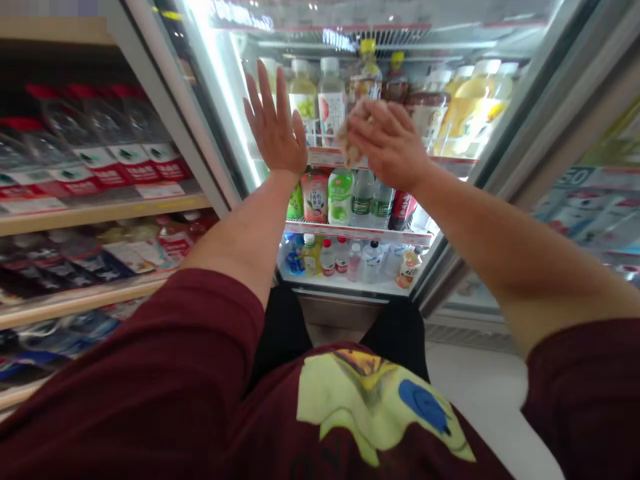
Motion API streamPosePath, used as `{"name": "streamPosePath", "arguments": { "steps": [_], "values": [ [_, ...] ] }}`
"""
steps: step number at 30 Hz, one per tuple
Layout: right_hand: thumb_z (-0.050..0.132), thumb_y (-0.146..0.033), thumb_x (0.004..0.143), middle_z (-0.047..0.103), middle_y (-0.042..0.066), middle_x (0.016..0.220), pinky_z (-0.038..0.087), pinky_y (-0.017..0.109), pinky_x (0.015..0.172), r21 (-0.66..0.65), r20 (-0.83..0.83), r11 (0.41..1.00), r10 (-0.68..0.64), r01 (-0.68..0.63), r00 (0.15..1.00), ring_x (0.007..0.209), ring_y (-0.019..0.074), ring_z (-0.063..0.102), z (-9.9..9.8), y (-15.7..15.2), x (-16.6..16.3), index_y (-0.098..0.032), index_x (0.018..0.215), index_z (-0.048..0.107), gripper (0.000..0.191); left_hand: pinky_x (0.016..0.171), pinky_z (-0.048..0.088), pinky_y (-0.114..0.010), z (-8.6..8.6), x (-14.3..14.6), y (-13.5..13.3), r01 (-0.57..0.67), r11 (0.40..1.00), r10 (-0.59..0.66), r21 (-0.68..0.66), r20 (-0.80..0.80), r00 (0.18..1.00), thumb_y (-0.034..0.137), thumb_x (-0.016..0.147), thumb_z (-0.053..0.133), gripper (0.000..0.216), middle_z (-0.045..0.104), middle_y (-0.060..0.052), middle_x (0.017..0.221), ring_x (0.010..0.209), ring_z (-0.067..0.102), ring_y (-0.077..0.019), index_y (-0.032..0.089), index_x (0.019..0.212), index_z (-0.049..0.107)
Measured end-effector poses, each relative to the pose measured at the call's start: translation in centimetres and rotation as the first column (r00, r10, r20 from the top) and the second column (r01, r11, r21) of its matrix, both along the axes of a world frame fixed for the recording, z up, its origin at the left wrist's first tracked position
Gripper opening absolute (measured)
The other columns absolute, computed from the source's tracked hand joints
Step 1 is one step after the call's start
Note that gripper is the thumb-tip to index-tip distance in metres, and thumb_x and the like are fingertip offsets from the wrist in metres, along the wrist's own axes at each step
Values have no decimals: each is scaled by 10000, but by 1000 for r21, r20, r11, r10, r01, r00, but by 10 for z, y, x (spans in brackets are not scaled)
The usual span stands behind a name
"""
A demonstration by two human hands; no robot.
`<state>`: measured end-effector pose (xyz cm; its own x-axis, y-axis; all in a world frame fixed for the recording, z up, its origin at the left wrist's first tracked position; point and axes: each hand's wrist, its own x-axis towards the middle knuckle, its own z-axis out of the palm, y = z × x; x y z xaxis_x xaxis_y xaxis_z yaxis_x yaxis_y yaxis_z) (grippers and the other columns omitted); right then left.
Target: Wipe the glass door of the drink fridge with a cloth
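My left hand (275, 127) is raised with fingers spread, flat against or just in front of the open drinks fridge, near a bottle with a green label (303, 97). My right hand (385, 140) is closed around a small pale cloth-like wad (349, 143), held at the front edge of the upper fridge shelf (450, 162). Bottles with white caps and yellow caps stand on that shelf behind both hands.
The fridge door frame (520, 127) stands open at the right. Lower shelves hold more bottles (350, 197) and small bottles (345, 257). An open wooden shelf unit (100, 213) with packaged goods runs along the left. Pale floor (480, 393) lies below.
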<state>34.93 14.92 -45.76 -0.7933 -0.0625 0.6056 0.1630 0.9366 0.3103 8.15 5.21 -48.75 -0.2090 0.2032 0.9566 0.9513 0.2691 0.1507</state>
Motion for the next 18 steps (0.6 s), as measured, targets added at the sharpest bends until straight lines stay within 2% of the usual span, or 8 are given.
{"name": "streamPosePath", "arguments": {
  "steps": [2, 3, 6, 9, 11, 15, 16, 18],
  "values": [
    [251, -476, 1092, 459, -29, 1679, 100, 507, 1378, 31, 177, 997, 70, -77, 982, 1651, 209, 232, 0, -3, -2, -222, 1539, 553, 597, 1303, -264, -265, 0, 2, 0, -81, 997, 81, 0, -6, 997, 253, 1109, 468, 683, 124, 0, 1821, 1513, -434, 25, 85, 1705, 182],
    [260, -484, 1091, 477, -28, 1669, 104, 483, 1377, 45, 198, 995, 84, -94, 977, 1648, 196, 240, 4, -4, -2, -226, 1525, 566, 591, 1302, -266, -263, 0, 3, 0, -122, 993, 121, -3, -8, 993, 244, 1096, 488, 694, 144, -4, 1818, 1501, -447, 31, 86, 1705, 196],
    [294, -475, 1097, 445, 1, 1695, 105, 498, 1380, 85, -2, 996, 23, -23, 1000, 1656, 224, 214, 20, -6, 1, -196, 1536, 558, 583, 1287, -289, -254, 0, 2, 1, -155, 988, 155, -1, -31, 987, 261, 1112, 455, 671, 142, 31, 1816, 1502, -451, 19, 88, 1707, 196],
    [286, -386, 1120, 387, 19, 1731, 141, 591, 1376, 64, -237, 994, -73, 90, 969, 1661, 299, 202, 18, -11, 2, -158, 1592, 501, 566, 1299, -276, -279, -1, 0, 2, -114, 993, 114, 9, -56, 992, 273, 1135, 391, 639, 115, 28, 1820, 1531, -423, -8, 82, 1707, 180],
    [317, -356, 1119, 405, 9, 1721, 156, 623, 1367, 67, -168, 995, -63, 75, 984, 1656, 308, 223, 7, -14, 0, -180, 1600, 492, 541, 1310, -263, -292, -1, -2, 3, -78, 997, 79, 19, -41, 996, 270, 1130, 398, 643, 103, 23, 1822, 1555, -394, -24, 84, 1707, 184],
    [302, -357, 1127, 497, -33, 1661, 191, 586, 1361, 117, 211, 987, 86, -113, 974, 1633, 225, 289, -2, -13, -5, -216, 1521, 564, 494, 1326, -254, -318, -2, -2, 2, 25, 1000, -25, 16, 2, 1000, 277, 1127, 419, 672, 15, 53, 1826, 1619, -300, -92, 111, 1720, 149],
    [296, -370, 1124, 501, -30, 1658, 191, 566, 1362, 124, 230, 984, 98, -129, 968, 1632, 218, 290, 3, -11, -5, -205, 1509, 574, 503, 1329, -253, -328, -2, -1, 2, 32, 999, -32, 11, 3, 999, 276, 1131, 412, 667, 8, 47, 1827, 1626, -285, -102, 108, 1719, 147],
    [295, -415, 1114, 467, -5, 1680, 171, 537, 1367, 128, 130, 988, 74, -91, 989, 1637, 234, 268, 15, -8, -2, -170, 1523, 559, 544, 1335, -243, -345, -1, 0, 1, 5, 1000, -5, 2, 1, 1000, 260, 1130, 421, 667, 33, 13, 1829, 1635, -262, -109, 96, 1717, 149]
  ]
}}
